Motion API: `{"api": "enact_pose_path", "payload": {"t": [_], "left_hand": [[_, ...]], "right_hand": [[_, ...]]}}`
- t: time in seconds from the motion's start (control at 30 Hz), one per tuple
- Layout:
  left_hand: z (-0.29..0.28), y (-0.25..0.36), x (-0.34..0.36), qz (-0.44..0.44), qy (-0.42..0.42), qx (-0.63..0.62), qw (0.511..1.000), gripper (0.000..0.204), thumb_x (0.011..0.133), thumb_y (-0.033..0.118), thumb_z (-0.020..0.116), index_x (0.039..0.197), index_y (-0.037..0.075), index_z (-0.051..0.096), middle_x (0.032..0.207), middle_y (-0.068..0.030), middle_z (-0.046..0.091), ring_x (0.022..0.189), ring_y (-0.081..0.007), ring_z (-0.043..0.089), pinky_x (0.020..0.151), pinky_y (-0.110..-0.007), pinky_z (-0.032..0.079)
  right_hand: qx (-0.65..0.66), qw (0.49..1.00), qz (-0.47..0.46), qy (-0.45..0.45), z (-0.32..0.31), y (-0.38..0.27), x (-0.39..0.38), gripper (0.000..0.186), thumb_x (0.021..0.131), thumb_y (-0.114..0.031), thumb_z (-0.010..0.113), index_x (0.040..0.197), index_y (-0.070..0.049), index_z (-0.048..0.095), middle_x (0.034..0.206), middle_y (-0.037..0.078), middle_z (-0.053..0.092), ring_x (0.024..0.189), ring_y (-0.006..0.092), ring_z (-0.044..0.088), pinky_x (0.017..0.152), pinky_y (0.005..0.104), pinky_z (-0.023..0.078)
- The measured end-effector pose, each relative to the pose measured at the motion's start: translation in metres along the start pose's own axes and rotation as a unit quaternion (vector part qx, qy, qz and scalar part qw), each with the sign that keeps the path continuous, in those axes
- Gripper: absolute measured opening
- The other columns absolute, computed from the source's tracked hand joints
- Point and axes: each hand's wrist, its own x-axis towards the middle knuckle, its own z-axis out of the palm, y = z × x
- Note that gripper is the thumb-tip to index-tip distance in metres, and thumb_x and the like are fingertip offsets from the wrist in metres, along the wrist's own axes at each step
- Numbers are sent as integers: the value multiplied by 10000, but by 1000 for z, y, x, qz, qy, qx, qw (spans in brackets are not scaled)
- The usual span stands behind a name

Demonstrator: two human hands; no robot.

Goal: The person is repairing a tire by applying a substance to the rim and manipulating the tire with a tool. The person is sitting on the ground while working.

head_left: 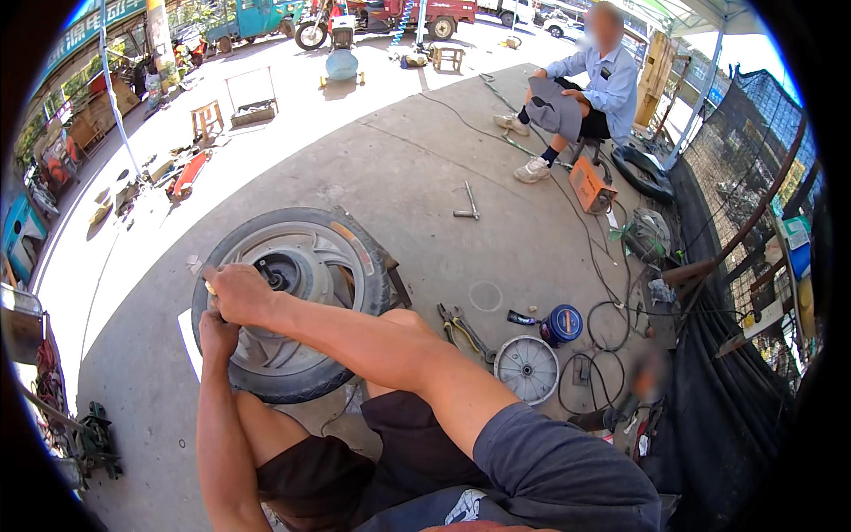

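In front of my knees a tyred wheel (361, 269) with a silver spoked rim and a dark hub lies raised on a dark support (398, 289). My right hand (241, 293) is closed at the wheel's left side, just left of the hub, round a small object with a pale yellowish end showing. My left hand (219, 335) is closed directly below it, against the left edge of the tyre; what it grips is hidden by the fingers. My right forearm crosses over the lower part of the wheel.
Pliers (463, 326), a round metal cover (525, 372), a blue tub (560, 325) and cables lie right. Beyond are a T-handled tool (471, 208), an orange box (589, 186) and a seated person (603, 97) holding grey cloth. A mesh fence (736, 168) stands right; stools and vehicles stand behind.
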Motion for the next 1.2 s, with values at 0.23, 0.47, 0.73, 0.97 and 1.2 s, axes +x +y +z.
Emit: {"api": "enact_pose_path", "payload": {"t": [0.23,0.47,0.73,0.97,1.2], "left_hand": [[1,-2,2,-8,-8,0,1000,252,704,204,809,775,-25,733,722,-196,705,670,-307,696,637,-429,508],[-1,-3,1,11,3,25,1000,239,730,183,767,764,-49,718,705,-240,679,686,-356,703,642,-450,514],[1,-6,4,-9,-7,54,998,278,713,222,794,782,-37,719,727,-230,689,705,-345,702,650,-432,519],[3,-7,2,56,-7,-32,998,319,774,235,755,934,-35,695,850,-246,708,824,-402,699,717,-463,524],[4,-12,4,19,-3,44,999,288,763,213,754,895,-35,693,841,-251,701,863,-420,690,732,-477,523]], "right_hand": [[-1,1000,0,-14,2,6,3,245,791,-131,680,968,22,608,817,216,679,862,402,671,789,496,510],[-2,999,30,-30,-4,-3,2,274,780,-163,715,979,9,639,858,208,698,920,373,680,836,479,518],[10,999,2,-32,6,7,3,316,727,-159,736,969,26,653,823,220,692,924,396,673,834,481,519],[-25,999,2,-40,5,3,2,281,750,-160,724,951,19,643,814,221,683,867,406,668,797,494,509],[-2,999,-23,-39,11,7,1,249,739,-150,722,936,-4,675,834,199,703,887,397,681,816,487,525]]}}
